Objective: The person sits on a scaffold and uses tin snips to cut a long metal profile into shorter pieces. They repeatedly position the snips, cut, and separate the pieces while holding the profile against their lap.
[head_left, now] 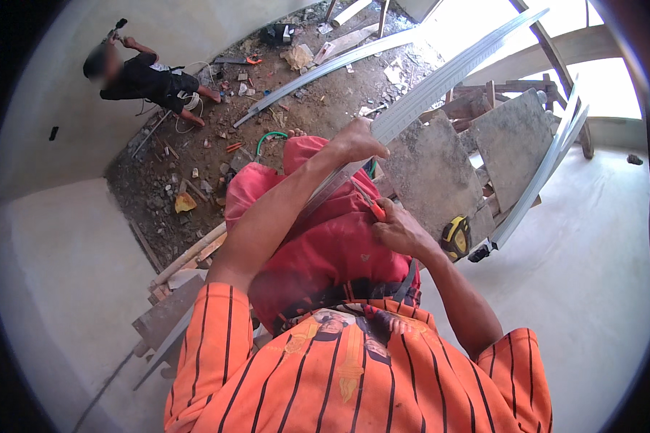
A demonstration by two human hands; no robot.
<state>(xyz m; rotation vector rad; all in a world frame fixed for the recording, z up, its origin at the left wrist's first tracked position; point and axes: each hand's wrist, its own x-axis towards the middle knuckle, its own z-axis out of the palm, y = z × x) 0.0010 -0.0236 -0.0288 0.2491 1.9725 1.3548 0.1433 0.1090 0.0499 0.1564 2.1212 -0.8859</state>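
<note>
Two hands are busy here: the left hand (357, 141) is wrapped around a long ribbed metal strip (448, 86), and the right hand (399, 229) has its fingers closed on a red-handled tool (378, 211). The strip slants across the red trousers (303, 252), its near end over the lap and its far end way up by the bright opening. The tool's tip points at the strip's edge, but I can't tell if it's touching.

Elbow room on the right is tight-ish: rough boards (426, 162) with ragged edges sit just beyond the right hand, a yellow-and-black tape measure (456, 237) is near that wrist, and more metal strips (534, 187) slant up past the boards, near the pale wall (599, 224). Ahead and to the left there's wider dirt floor (267, 72), though it's littered with rubble and another loose strip (325, 72), and a co-worker (148, 83) stands over by the left wall.

As for markings, the strip carries rows of tiny marks, too small to read. The orange striped shirt (289, 382) has printed pictures on it.
</note>
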